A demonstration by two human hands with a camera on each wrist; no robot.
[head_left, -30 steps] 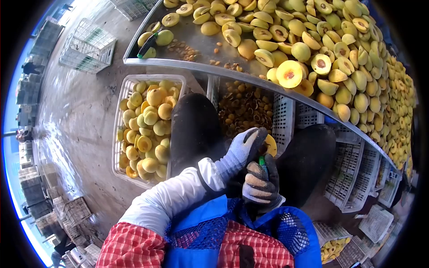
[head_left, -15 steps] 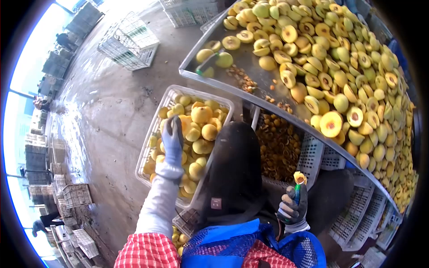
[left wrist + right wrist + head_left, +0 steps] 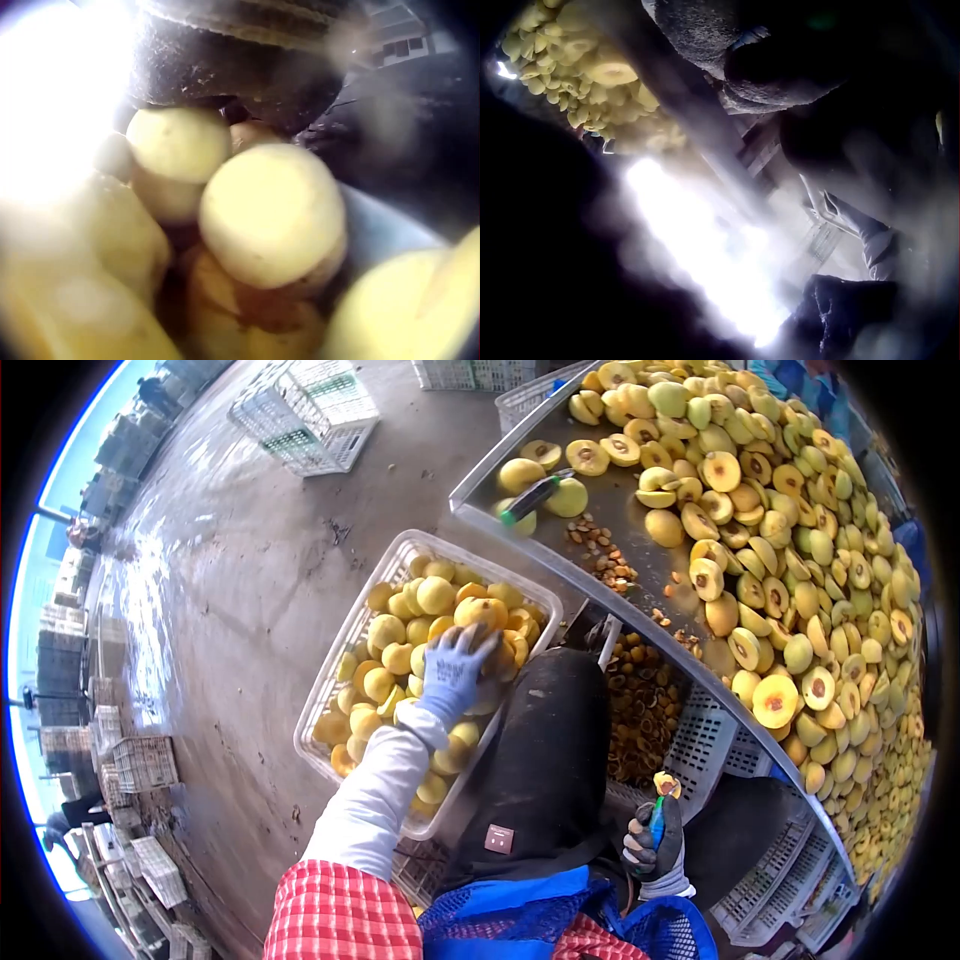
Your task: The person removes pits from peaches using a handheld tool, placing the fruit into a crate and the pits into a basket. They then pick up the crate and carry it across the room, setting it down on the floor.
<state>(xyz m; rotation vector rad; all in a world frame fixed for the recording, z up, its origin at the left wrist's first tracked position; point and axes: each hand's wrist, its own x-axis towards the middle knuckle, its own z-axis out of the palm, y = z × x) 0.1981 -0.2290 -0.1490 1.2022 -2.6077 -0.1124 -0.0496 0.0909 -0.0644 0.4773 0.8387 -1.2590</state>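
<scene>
My gloved left hand [image 3: 456,670] lies over the white plastic crate [image 3: 318,705] of yellow peach halves, fingers spread and touching the fruit near its right side. Close up in the left wrist view, a pale round peach [image 3: 274,214] sits below the dark glove fingers [image 3: 232,67]. The right hand [image 3: 655,848], gloved in grey and black, grips a small green-handled tool [image 3: 657,825] upright above the right thigh. A yellow-brown scrap of fruit [image 3: 667,785] sits on the tool's tip. The right wrist view is mostly dark, with the curled glove fingers [image 3: 780,82] at its top.
A metal-edged table [image 3: 640,600] heaped with cut peaches slants across the right. On its corner lies another green-handled tool [image 3: 530,500] beside loose pits [image 3: 600,555]. Between the knees stands a crate of brown scraps [image 3: 640,710]. An upended white crate [image 3: 305,420] stands on the wet floor.
From the right hand's side, the left hand has gone to the crate of peach halves, then across it to the right. The right hand keeps its tool, now with scrap at the tip.
</scene>
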